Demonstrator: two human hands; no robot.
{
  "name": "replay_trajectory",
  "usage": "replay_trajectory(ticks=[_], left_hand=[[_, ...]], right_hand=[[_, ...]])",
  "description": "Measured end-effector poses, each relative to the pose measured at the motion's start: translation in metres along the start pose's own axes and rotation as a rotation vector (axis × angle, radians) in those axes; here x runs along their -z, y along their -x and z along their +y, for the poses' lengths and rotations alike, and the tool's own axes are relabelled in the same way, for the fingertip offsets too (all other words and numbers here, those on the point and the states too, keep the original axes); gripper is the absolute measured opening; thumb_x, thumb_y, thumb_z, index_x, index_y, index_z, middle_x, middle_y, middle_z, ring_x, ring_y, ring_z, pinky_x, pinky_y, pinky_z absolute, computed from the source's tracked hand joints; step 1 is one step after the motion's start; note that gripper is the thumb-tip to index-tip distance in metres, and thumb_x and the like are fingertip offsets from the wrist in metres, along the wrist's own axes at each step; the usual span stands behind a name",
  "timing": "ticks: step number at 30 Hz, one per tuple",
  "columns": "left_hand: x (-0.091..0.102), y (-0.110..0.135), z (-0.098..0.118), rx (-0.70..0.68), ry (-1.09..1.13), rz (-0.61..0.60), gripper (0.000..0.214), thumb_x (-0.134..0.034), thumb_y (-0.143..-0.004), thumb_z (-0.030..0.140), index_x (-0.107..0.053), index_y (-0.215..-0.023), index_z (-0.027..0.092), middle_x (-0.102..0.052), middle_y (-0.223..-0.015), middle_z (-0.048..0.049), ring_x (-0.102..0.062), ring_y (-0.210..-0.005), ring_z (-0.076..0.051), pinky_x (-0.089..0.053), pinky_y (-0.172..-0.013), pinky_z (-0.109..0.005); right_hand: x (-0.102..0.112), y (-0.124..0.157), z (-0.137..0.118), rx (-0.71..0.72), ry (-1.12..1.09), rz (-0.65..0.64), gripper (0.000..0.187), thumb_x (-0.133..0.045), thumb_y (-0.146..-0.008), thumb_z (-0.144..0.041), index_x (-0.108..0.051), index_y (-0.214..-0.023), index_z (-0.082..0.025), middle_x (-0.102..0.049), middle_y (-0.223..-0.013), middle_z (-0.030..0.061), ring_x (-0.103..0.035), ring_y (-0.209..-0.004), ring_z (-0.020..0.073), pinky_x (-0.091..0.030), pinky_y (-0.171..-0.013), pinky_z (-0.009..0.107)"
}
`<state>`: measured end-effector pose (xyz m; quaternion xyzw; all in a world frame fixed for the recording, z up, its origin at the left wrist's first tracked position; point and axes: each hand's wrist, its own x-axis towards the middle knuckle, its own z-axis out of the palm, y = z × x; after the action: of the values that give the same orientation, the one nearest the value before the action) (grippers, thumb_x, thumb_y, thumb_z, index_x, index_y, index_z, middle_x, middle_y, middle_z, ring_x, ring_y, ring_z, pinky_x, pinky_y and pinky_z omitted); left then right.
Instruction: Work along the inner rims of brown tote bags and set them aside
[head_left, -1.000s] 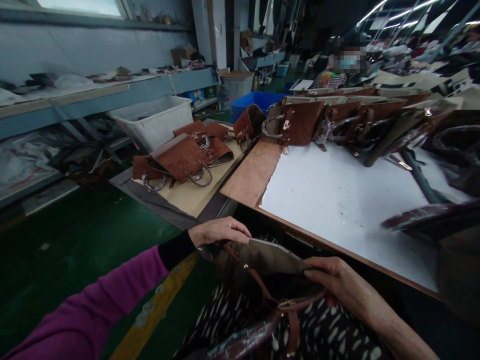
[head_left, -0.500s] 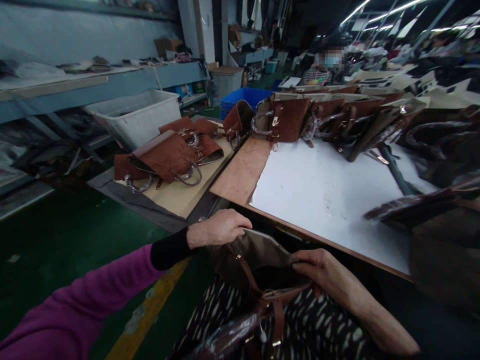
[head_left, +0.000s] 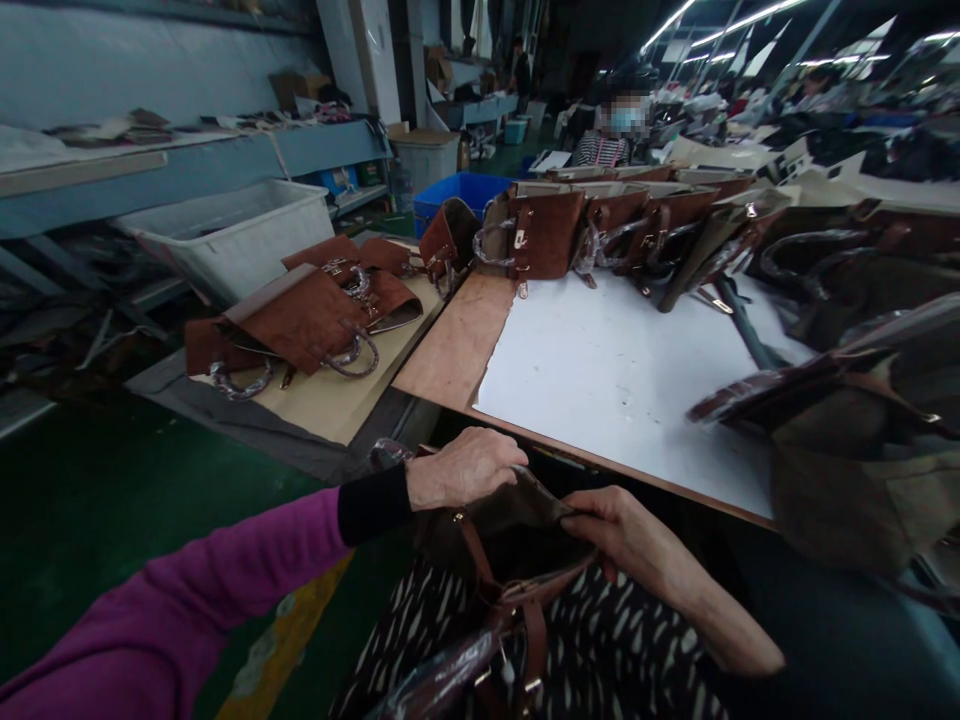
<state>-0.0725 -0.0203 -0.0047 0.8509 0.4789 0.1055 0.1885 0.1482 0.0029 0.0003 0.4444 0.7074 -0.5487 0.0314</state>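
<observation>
On my lap rests a brown handbag (head_left: 517,585) with its mouth spread and its taupe lining showing. A brown strap crosses the opening, and a plastic-wrapped handle hangs toward me. My left hand (head_left: 469,468) is closed over the far left part of the rim, its fingertips bent down at the edge. With thumb and fingers my right hand (head_left: 611,525) pinches the rim at the right. The bag's dark inside and its underside are mostly hidden.
Ahead is a table with white paper (head_left: 577,360) and a row of brown handbags (head_left: 551,235). More bags (head_left: 292,315) lie on a board at left. A white bin (head_left: 232,235) and blue crate (head_left: 450,195) stand behind. A masked person (head_left: 604,145) sits beyond.
My left hand has moved right along the rim, closer to my right hand. The bag's mouth looks narrower. The camera view has turned slightly right.
</observation>
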Motion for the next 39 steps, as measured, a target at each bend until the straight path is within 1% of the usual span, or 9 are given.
replay_trajectory(ticks=[4,7,10,12,21,27,33,37,39], left_hand=[[-0.008,-0.005,-0.004,0.025,0.011,0.019,0.013,-0.052,-0.081,0.018,-0.064,-0.082,0.016,-0.063,-0.080,-0.0040,-0.056,-0.077,-0.017,-0.037,-0.067,-0.024],[-0.011,-0.007,-0.008,0.070,0.101,0.033,0.013,-0.054,-0.079,0.020,-0.066,-0.084,0.017,-0.066,-0.081,-0.0032,-0.058,-0.078,-0.016,-0.037,-0.067,-0.023],[-0.010,-0.010,-0.008,0.112,0.153,0.006,0.013,-0.056,-0.077,0.021,-0.067,-0.083,0.018,-0.067,-0.079,-0.0014,-0.058,-0.075,-0.015,-0.037,-0.064,-0.022],[-0.007,-0.011,-0.005,0.117,0.111,-0.014,0.012,-0.056,-0.076,0.019,-0.067,-0.081,0.018,-0.067,-0.077,-0.0011,-0.058,-0.075,-0.016,-0.037,-0.064,-0.022],[0.005,-0.015,0.015,0.029,-0.233,-0.110,0.015,-0.046,-0.077,0.014,-0.060,-0.072,0.015,-0.061,-0.075,-0.0044,-0.055,-0.064,-0.017,-0.033,-0.054,-0.027],[0.002,-0.018,0.014,-0.086,-0.163,-0.108,0.016,-0.045,-0.083,0.017,-0.060,-0.076,0.016,-0.059,-0.077,-0.0020,-0.054,-0.070,-0.015,-0.036,-0.060,-0.024],[0.000,-0.017,0.019,-0.078,-0.196,-0.104,0.019,-0.045,-0.086,0.024,-0.058,-0.076,0.015,-0.060,-0.080,-0.0029,-0.054,-0.070,-0.015,-0.036,-0.059,-0.024],[0.000,-0.018,0.022,-0.074,-0.180,-0.071,0.015,-0.045,-0.086,0.022,-0.059,-0.083,0.018,-0.063,-0.081,-0.0015,-0.056,-0.072,-0.015,-0.035,-0.059,-0.023],[-0.001,-0.020,0.022,-0.064,-0.160,-0.075,0.015,-0.046,-0.084,0.020,-0.060,-0.080,0.018,-0.063,-0.077,-0.0010,-0.057,-0.072,-0.016,-0.035,-0.060,-0.023]], right_hand=[[0.002,0.000,0.001,0.009,0.011,0.017,0.023,-0.045,-0.077,-0.030,-0.063,-0.074,-0.016,-0.048,-0.055,-0.0038,-0.046,-0.042,0.0088,-0.036,-0.038,0.019],[0.002,0.000,0.002,0.024,-0.012,0.015,0.022,-0.045,-0.077,-0.029,-0.062,-0.073,-0.016,-0.045,-0.055,-0.0039,-0.045,-0.042,0.0084,-0.036,-0.037,0.018],[0.001,-0.001,0.003,0.028,-0.011,0.019,0.022,-0.044,-0.077,-0.028,-0.061,-0.070,-0.016,-0.044,-0.054,-0.0040,-0.045,-0.043,0.0084,-0.036,-0.037,0.018],[0.000,-0.002,0.005,0.021,-0.007,0.031,0.021,-0.044,-0.077,-0.028,-0.060,-0.070,-0.016,-0.044,-0.054,-0.0041,-0.045,-0.042,0.0083,-0.035,-0.036,0.017],[-0.004,-0.004,0.007,0.000,-0.007,0.109,0.020,-0.044,-0.077,-0.028,-0.060,-0.070,-0.018,-0.044,-0.053,-0.0046,-0.044,-0.040,0.0076,-0.034,-0.036,0.018],[-0.005,-0.002,0.006,-0.015,0.004,0.138,0.019,-0.044,-0.076,-0.028,-0.058,-0.068,-0.018,-0.043,-0.052,-0.0049,-0.043,-0.039,0.0079,-0.032,-0.036,0.018],[-0.005,-0.001,0.009,-0.035,0.009,0.167,0.020,-0.043,-0.076,-0.030,-0.056,-0.066,-0.018,-0.045,-0.052,-0.0043,-0.043,-0.040,0.0081,-0.030,-0.038,0.019],[-0.007,-0.002,0.007,-0.051,0.035,0.195,0.021,-0.044,-0.076,-0.030,-0.057,-0.065,-0.018,-0.043,-0.051,-0.0041,-0.042,-0.044,0.0083,-0.029,-0.041,0.019],[-0.006,-0.002,0.005,-0.032,0.074,0.215,0.020,-0.045,-0.075,-0.028,-0.058,-0.064,-0.018,-0.044,-0.052,-0.0037,-0.042,-0.047,0.0086,-0.027,-0.043,0.020]])
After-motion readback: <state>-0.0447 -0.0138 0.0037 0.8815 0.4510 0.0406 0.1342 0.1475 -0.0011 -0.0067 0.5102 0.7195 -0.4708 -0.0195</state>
